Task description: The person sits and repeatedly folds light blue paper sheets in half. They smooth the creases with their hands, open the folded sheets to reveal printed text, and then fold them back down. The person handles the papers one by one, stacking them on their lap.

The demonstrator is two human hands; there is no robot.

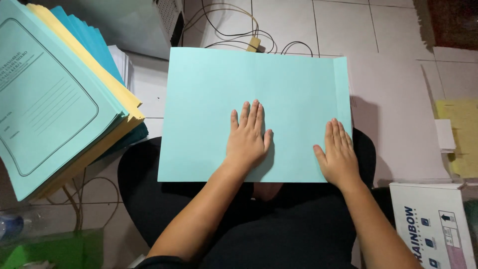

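2 flat hands on a pale turquoise folder (259, 99)

Left hand (246, 139) and right hand (338, 154) press it, palms down, fingers spread, gripping nothing; it lies across the lap, a folder stack (59, 94) left.

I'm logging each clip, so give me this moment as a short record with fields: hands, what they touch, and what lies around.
left hand: left hand flat, palm down, on the light blue folder
right hand: right hand flat near the folder's right edge strip
folder: lies across the person's lap, above the tiled floor
left side: stack of folders, light blue, yellow and blue
right side: white cardboard box, yellow paper
behind: cables
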